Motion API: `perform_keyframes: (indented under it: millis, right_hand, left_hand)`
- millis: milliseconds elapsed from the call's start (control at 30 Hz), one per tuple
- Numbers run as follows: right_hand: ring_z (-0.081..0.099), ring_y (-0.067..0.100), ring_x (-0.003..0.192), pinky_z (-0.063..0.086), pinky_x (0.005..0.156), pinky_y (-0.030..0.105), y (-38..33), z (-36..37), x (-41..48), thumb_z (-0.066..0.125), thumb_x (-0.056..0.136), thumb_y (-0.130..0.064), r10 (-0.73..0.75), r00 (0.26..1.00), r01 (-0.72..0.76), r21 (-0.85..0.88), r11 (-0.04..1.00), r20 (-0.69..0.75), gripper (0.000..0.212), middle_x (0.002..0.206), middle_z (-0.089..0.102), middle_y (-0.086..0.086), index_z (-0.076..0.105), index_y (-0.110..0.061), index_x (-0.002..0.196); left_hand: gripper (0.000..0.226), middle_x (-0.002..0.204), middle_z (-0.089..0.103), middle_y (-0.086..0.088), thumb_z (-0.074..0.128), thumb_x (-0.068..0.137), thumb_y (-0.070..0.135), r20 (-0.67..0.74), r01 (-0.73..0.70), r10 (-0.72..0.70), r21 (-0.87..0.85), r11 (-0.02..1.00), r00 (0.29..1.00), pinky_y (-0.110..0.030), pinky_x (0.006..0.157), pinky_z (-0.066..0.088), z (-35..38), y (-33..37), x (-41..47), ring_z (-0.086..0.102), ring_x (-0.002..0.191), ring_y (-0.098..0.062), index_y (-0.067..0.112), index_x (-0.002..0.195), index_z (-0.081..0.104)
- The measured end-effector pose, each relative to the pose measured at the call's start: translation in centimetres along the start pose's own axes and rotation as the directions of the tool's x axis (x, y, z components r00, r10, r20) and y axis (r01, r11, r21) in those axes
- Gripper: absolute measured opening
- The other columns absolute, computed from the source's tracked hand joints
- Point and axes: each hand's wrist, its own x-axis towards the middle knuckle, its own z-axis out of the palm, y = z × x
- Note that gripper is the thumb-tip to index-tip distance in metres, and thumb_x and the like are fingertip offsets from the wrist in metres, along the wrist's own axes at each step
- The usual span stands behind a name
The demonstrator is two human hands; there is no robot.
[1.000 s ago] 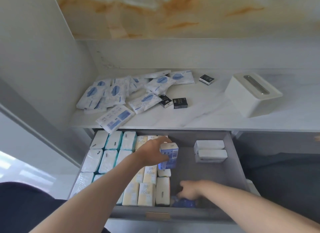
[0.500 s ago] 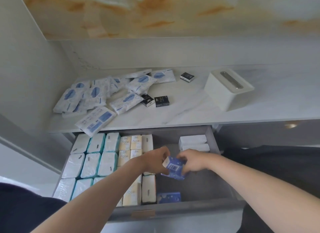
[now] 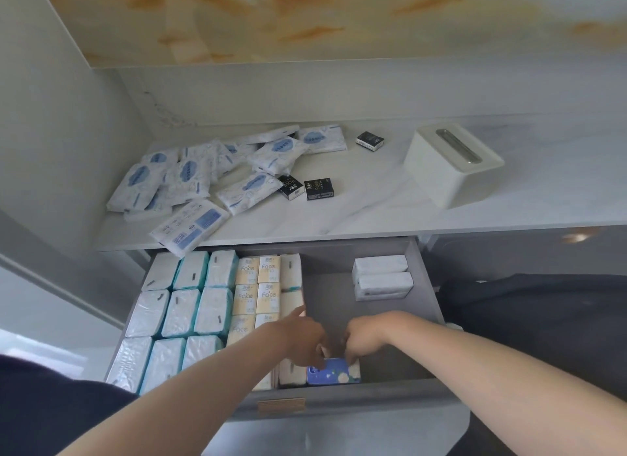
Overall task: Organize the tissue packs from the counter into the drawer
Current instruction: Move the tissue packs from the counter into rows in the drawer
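The open grey drawer [image 3: 428,286] is seen pulled out below the white marble-patterned table [image 3: 373,204]. Both hands are lowered to the drawer's front edge, where a small blue tissue pack with white flower print [image 3: 334,371] is stood on edge, just beside a white pack in the cream and white column. The left hand [image 3: 302,340] is placed at the pack's upper left corner and the right hand [image 3: 363,335] at its upper right. The fingers of both hands are curled down onto the top of the blue pack and closed on it; the fingertips themselves are partly hidden behind the pack.

The left part of the drawer is filled with upright teal-edged white tissue packs [image 3: 185,311] in rows, and cream packs printed "Face" [image 3: 246,296] are lined up beside them. Two white oblong packs [image 3: 381,277] are laid against the right wall at the back. The floor of the drawer between these and the blue pack is bare.

On the table, a loose heap of white and blue soft tissue packs [image 3: 203,177] is found at the left, one of them overhanging the front edge. Three small black packs [image 3: 319,189] are noted nearby, and a white rectangular tissue box with a slotted lid [image 3: 453,165] is set to the right, well apart.
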Motion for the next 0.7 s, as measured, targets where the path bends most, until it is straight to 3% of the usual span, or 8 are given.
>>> perform_keyframes:
  millis: [133, 233, 267, 333, 400, 500, 567, 700]
  right_hand:
    - [0.059, 0.020, 0.075, 0.054, 0.091, 0.049, -0.2, 1.1, -0.2, 0.060, 0.094, -0.022, 0.061, 0.990, -0.064, 0.019, 0.998, 0.129, 0.040, 0.112, 0.053, 0.008, 0.056, -0.007, 0.131]
    - [0.053, 0.026, 0.092, 0.053, 0.093, 0.052, -0.5, 1.1, -0.1, 0.060, 0.095, -0.026, 0.052, 0.995, -0.048, -0.043, 0.998, 0.081, 0.045, 0.117, 0.049, 0.011, 0.053, -0.010, 0.137]
    - [0.052, 0.027, 0.095, 0.053, 0.092, 0.051, -0.7, 1.0, -0.1, 0.061, 0.094, -0.030, 0.053, 0.995, -0.049, -0.052, 0.997, 0.082, 0.047, 0.115, 0.049, 0.011, 0.053, -0.011, 0.137]
    - [0.056, 0.028, 0.095, 0.053, 0.085, 0.045, -0.9, -0.4, -0.4, 0.064, 0.089, -0.037, 0.040, 0.997, -0.036, -0.056, 0.998, 0.071, 0.049, 0.111, 0.053, 0.011, 0.055, -0.015, 0.133]
    - [0.061, 0.026, 0.096, 0.054, 0.078, 0.040, -1.0, -2.8, -1.1, 0.064, 0.086, -0.039, -0.028, 0.999, 0.029, 0.025, 0.999, -0.025, 0.041, 0.112, 0.062, 0.013, 0.060, -0.021, 0.123]
    - [0.061, 0.018, 0.086, 0.049, 0.063, 0.032, -1.1, -7.6, -2.7, 0.059, 0.083, -0.033, -0.119, 0.958, 0.167, 0.168, 0.971, -0.262, 0.023, 0.115, 0.067, 0.014, 0.066, -0.029, 0.105]
    - [0.063, 0.019, 0.089, 0.049, 0.069, 0.034, -1.5, -10.5, -3.7, 0.058, 0.084, -0.030, -0.131, 0.913, 0.212, 0.175, 0.961, -0.387, 0.025, 0.112, 0.069, 0.011, 0.068, -0.029, 0.107]
    - [0.057, 0.015, 0.105, 0.043, 0.085, 0.024, -2.6, -15.0, -3.8, 0.051, 0.092, -0.018, -0.158, 0.775, 0.235, 0.046, 0.971, -0.612, 0.035, 0.122, 0.063, -0.002, 0.065, -0.024, 0.123]
  left_hand:
    - [0.042, 0.117, 0.068, 0.013, 0.058, 0.091, 0.052, 0.047, -0.014, 0.013, 0.004, 1.000, 0.999, -0.052, 0.118, -0.012, 0.0, 0.0, -0.2, 0.052, 0.125, -0.012, 0.032, 0.127, 0.061]
    - [0.045, 0.120, 0.067, 0.011, 0.058, 0.090, 0.053, 0.053, -0.016, 0.015, 0.017, 1.000, 0.998, -0.051, 0.118, -0.009, -0.2, 0.2, -0.6, 0.052, 0.126, -0.013, 0.032, 0.130, 0.060]
    - [0.046, 0.121, 0.067, 0.011, 0.060, 0.089, 0.052, 0.060, -0.007, 0.007, -0.002, 1.000, 0.998, -0.050, 0.119, -0.004, -0.4, 0.3, -0.8, 0.052, 0.125, -0.014, 0.031, 0.130, 0.059]
    - [0.046, 0.122, 0.066, 0.009, 0.064, 0.089, 0.046, 0.020, 0.018, -0.016, -0.090, 0.996, 1.000, -0.042, 0.116, 0.023, -1.7, 0.5, -1.3, 0.055, 0.121, -0.016, 0.029, 0.131, 0.059]
    - [0.039, 0.123, 0.066, 0.009, 0.062, 0.090, 0.036, -0.107, 0.016, -0.037, -0.189, 0.982, 0.994, -0.035, 0.103, 0.043, -4.0, 0.4, -1.9, 0.059, 0.115, -0.016, 0.029, 0.128, 0.060]
    - [0.026, 0.103, 0.063, 0.015, 0.054, 0.092, 0.025, -0.269, 0.035, -0.106, -0.256, 0.966, 0.957, -0.024, 0.088, 0.042, -8.4, -1.4, -2.7, 0.060, 0.108, -0.013, 0.026, 0.116, 0.065]
    - [0.024, 0.096, 0.060, 0.017, 0.056, 0.091, 0.028, -0.327, 0.071, -0.177, -0.310, 0.948, 0.928, -0.025, 0.088, 0.043, -10.9, -3.2, -3.1, 0.060, 0.106, -0.014, 0.029, 0.112, 0.066]
    - [0.027, 0.109, 0.065, 0.014, 0.057, 0.091, 0.030, -0.444, 0.140, -0.298, -0.355, 0.924, 0.845, -0.030, 0.096, 0.046, -14.7, -6.6, -2.8, 0.059, 0.107, -0.011, 0.032, 0.117, 0.063]
